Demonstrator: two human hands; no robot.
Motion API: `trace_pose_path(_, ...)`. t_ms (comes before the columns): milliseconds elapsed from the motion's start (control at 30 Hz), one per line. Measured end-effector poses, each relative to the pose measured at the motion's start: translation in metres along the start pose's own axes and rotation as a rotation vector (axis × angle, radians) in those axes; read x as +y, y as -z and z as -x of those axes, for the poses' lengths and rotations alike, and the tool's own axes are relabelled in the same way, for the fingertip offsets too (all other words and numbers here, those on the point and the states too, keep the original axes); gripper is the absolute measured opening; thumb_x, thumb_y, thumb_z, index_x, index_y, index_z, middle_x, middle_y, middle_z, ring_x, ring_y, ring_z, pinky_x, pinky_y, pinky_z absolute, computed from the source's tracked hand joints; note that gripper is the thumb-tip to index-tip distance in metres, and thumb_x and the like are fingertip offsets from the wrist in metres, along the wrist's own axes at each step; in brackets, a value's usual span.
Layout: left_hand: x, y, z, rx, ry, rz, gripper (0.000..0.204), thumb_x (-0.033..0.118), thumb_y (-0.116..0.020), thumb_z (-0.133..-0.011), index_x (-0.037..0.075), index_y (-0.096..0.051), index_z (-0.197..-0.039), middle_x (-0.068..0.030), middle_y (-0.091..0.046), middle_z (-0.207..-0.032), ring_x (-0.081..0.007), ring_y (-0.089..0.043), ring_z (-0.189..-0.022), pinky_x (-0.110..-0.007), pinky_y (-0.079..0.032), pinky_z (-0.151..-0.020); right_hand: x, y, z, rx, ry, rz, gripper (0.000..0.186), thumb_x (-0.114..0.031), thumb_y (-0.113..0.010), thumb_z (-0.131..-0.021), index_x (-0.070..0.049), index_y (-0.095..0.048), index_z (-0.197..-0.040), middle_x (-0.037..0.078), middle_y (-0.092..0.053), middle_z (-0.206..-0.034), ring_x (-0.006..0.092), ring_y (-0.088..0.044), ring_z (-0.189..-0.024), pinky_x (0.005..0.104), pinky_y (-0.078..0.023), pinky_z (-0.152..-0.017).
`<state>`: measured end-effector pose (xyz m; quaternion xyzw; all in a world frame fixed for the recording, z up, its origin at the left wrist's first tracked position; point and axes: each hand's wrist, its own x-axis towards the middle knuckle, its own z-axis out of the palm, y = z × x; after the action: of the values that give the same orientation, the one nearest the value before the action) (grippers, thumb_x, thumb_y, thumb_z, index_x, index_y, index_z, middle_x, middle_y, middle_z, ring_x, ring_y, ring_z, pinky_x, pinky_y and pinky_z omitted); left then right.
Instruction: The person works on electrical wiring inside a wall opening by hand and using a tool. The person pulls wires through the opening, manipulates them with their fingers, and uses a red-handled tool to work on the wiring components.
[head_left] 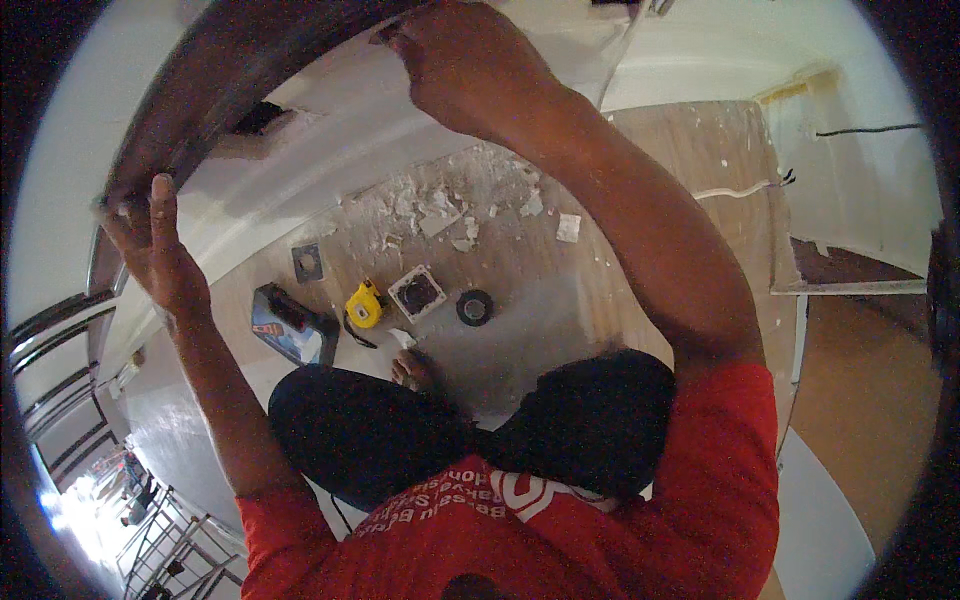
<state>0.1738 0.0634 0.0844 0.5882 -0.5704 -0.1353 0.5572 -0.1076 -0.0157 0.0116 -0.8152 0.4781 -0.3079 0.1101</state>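
A long dark brown strip [215,95], curved by the lens, crosses the upper left, above a pale wall with a dark square opening [260,118]. My left hand [165,260] is raised against the strip's lower left end, thumb and fingers stretched apart and touching it. At the top, my right hand [465,70] is closed near the strip's lower edge, fingers curled with the fingertips by the strip. Whatever it may hold is hidden. My legs are folded under me on the floor.
Before me on the floor lie a yellow tape measure [365,305], a black tape roll [475,307], a white-framed square fitting [417,293], a grey square plate [307,262] and a blue-black case [292,328]. Plaster debris [435,215] spreads along the wall. A cable [735,190] protrudes at right.
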Motion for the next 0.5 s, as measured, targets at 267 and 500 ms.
trace_pose_path(267, 0.01, -0.001, -0.005, -0.069, 0.0, -0.032, 0.083, 0.022, -0.065, -0.091, -0.007, -0.011, -0.147, -0.0219, -0.035, -0.144, -0.0298, -0.037, -0.134, -0.041, -0.028, -0.112, -0.002, -0.003, 0.007, -0.054, -0.054, 0.061, 0.039, -0.008, -0.053, -0.078, -0.009, -0.065, -0.114, 0.021, -0.068, -0.092, 0.0366, -0.066, -0.084, 0.0482, -0.053, -0.081)
trace_pose_path(500, 0.009, -0.004, 0.0, -0.048, -0.045, -0.051, 0.065, 0.019, -0.066, -0.089, -0.001, -0.028, -0.138, -0.0205, -0.045, -0.135, -0.028, -0.04, -0.13, -0.043, -0.027, -0.11, -0.02, 0.017, -0.008, -0.223, -0.09, 0.193, 0.041, -0.007, -0.054, -0.077, -0.009, -0.065, -0.116, 0.02, -0.068, -0.095, 0.0358, -0.066, -0.088, 0.0472, -0.053, -0.081)
